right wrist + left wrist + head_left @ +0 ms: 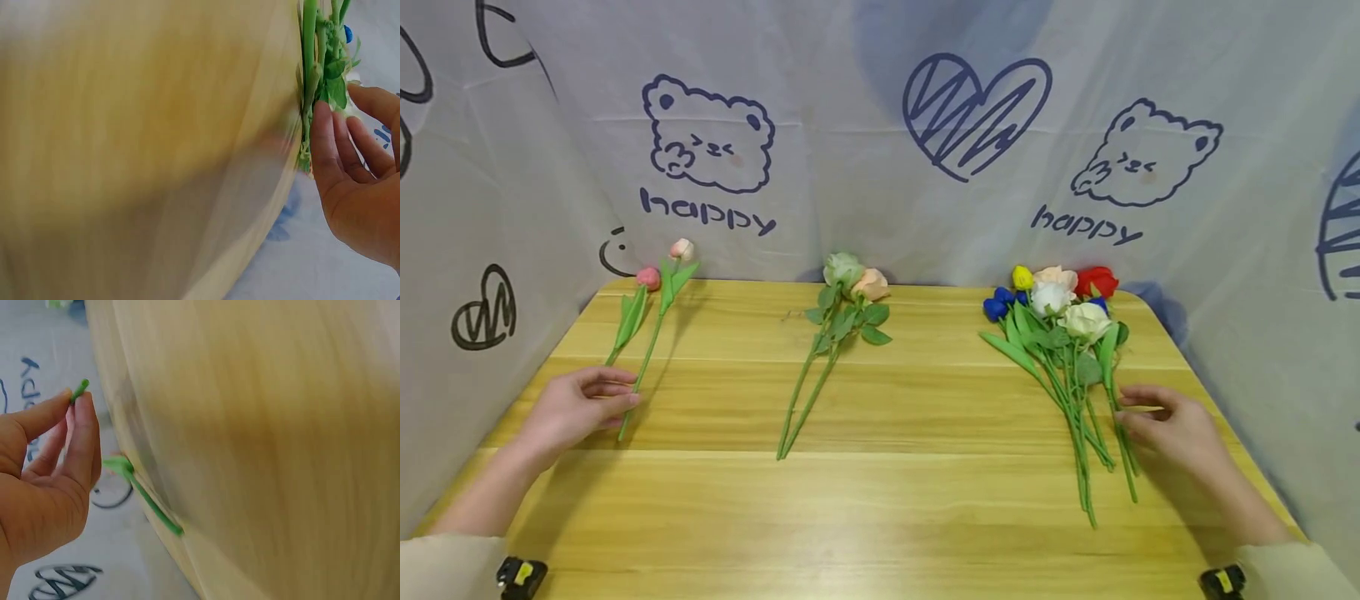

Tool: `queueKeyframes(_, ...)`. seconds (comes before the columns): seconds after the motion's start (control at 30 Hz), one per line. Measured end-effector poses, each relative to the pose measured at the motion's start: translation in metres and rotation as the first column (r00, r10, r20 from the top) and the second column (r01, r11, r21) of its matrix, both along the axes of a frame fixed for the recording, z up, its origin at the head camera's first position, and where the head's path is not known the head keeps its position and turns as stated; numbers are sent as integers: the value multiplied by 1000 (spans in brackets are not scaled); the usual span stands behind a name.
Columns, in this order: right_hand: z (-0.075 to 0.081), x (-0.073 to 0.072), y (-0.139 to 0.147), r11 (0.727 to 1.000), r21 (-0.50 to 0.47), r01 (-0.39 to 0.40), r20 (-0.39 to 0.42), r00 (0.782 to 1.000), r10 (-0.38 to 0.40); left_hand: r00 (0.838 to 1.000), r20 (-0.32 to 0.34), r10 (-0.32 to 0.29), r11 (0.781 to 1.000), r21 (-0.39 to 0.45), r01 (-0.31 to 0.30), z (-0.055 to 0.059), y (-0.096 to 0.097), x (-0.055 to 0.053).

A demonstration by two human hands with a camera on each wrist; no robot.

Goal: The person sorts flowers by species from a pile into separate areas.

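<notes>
My left hand (576,408) pinches the stem of a pale pink tulip (682,249); the cut stem end (80,391) sticks out past the fingertips in the left wrist view. Beside it a darker pink tulip (648,278) lies at the table's left side, its lower stem partly hidden behind the hand. My right hand (1176,425) is at the right edge of a bunch of mixed flowers (1052,337), fingertips right by the stems. Seen from the right wrist, that hand's thumb and fingers (323,134) stand apart beside the green stems (309,44).
Two roses, one pale green (843,271) and one peach (872,284), lie together mid-table with stems toward me. The bunch on the right holds red, white, peach, yellow and blue blooms. A pale curtain (850,167) with drawn bears and hearts hangs around the wooden table (880,517).
</notes>
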State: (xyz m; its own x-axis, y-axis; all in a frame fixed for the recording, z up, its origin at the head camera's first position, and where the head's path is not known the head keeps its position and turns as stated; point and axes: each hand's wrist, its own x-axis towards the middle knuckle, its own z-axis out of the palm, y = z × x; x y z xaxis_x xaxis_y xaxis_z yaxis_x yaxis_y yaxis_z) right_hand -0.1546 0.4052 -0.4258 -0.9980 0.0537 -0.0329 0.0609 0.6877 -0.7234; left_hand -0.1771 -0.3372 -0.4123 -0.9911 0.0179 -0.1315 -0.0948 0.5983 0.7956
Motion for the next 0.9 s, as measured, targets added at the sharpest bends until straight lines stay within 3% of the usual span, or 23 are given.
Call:
queueKeyframes(0.3, 1, -4, 7, 997, 21, -70, 100, 993, 68, 1000, 18, -24, 1000, -11, 24, -9, -27, -2)
queueKeyframes(0.67, 1, -9, 13, 998, -52, -26, 205, 978, 37, 998, 51, -20, 998, -60, 23, -12, -31, -4)
queueKeyframes(0.9, 0, -11, 12, 998, -54, -16, 227, 973, 27, 997, 80, -22, 994, -102, 30, -12, -28, -5)
